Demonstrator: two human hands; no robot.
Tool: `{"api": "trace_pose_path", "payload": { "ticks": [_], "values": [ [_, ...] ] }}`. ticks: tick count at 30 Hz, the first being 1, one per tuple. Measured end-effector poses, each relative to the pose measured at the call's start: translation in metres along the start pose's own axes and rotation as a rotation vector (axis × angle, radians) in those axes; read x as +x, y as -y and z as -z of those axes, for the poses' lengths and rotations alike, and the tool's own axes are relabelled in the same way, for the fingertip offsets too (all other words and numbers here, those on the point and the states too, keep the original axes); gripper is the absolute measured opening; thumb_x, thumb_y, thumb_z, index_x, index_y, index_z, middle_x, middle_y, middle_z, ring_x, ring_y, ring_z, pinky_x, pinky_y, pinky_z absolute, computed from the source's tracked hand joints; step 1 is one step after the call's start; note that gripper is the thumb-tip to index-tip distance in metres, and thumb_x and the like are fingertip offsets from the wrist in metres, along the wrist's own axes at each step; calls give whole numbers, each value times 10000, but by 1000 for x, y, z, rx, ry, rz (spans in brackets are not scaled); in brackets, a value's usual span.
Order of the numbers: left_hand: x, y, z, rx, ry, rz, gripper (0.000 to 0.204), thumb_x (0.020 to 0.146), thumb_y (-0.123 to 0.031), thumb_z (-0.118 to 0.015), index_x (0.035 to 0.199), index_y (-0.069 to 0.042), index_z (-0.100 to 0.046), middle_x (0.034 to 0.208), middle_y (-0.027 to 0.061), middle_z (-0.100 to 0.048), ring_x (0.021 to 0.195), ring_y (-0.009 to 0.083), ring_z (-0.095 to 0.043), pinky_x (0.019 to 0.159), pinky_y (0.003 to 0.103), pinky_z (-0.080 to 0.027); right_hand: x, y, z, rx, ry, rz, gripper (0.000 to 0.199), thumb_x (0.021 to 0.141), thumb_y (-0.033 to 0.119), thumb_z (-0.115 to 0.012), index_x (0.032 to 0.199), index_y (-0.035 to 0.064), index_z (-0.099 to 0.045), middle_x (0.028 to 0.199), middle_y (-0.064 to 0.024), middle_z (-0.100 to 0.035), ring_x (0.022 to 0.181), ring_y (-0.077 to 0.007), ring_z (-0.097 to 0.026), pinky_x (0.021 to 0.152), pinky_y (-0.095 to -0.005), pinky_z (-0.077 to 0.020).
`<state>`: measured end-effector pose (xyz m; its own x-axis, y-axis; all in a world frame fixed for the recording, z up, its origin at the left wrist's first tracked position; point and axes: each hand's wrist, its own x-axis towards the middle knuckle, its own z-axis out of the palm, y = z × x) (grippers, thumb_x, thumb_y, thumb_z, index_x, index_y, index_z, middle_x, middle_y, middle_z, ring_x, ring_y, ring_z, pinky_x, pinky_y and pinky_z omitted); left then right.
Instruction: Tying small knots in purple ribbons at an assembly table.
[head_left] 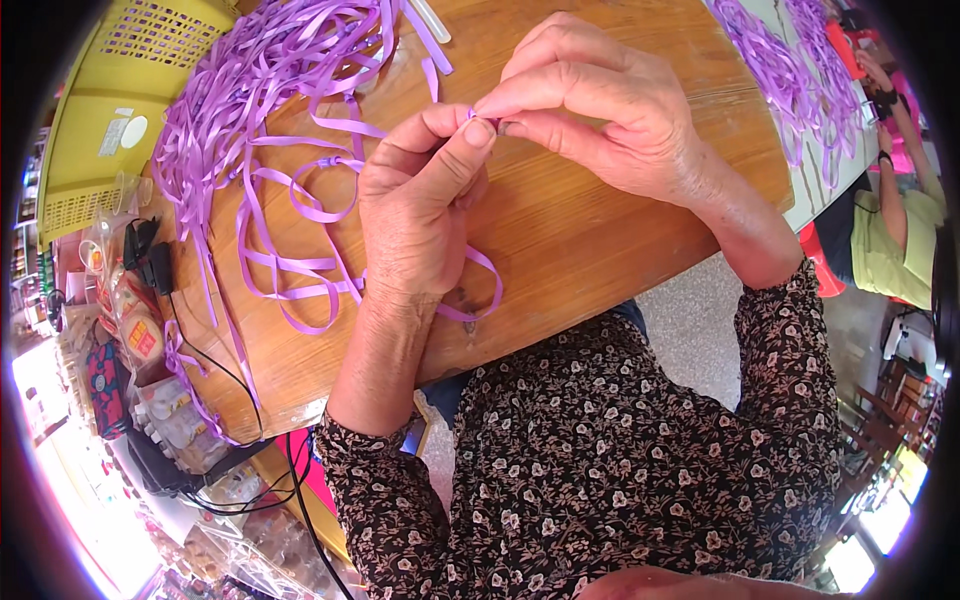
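I'm seeing the ribbon pile (270, 100) lying off left on the table (600, 245), the left hand (415, 205) pinching a small purple bit (471, 114), and the right hand (635, 125) pinching there from the right, neither sitting nearer, the bit's long axis hiding between both closed grips.

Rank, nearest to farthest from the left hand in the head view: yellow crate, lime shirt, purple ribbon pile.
1. Purple ribbon pile: left, on the table.
2. Yellow crate: farther left, beyond the pile.
3. Lime shirt: far right, beyond the table.
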<state>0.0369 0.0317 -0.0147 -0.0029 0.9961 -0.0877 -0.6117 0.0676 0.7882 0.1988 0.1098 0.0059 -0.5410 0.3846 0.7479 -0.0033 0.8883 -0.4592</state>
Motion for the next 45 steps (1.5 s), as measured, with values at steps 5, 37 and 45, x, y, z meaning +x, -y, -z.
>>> {"api": "trace_pose_path", "payload": {
  "ticks": [5,37,45],
  "values": [
    [-1,-1,-1,72,-35,23,103,878,-101,-609,931,-13,-617,656,-39,-473,542,58,-331,510,210,-265,2,-3,6,-128,56,102,164,745,103,-706,904,117,-665,840,-8,-616,809,-200,-595,706,-312,-490],
    [-7,-7,-8,105,-59,6,131,812,-26,-685,939,-37,-654,708,-78,-555,509,-31,-325,428,155,-191,-1,9,9,683,52,-712,62,871,19,-577,924,-12,-588,885,-13,-549,830,-61,-503,722,-198,-414],
    [-9,-9,-12,166,-128,-29,87,802,-77,-717,867,-39,-674,608,-99,-503,460,-27,-289,404,167,-174,-2,8,10,532,112,-599,73,903,65,-574,916,-5,-590,898,-9,-558,860,-63,-513,776,-206,-423]
  ]
}}
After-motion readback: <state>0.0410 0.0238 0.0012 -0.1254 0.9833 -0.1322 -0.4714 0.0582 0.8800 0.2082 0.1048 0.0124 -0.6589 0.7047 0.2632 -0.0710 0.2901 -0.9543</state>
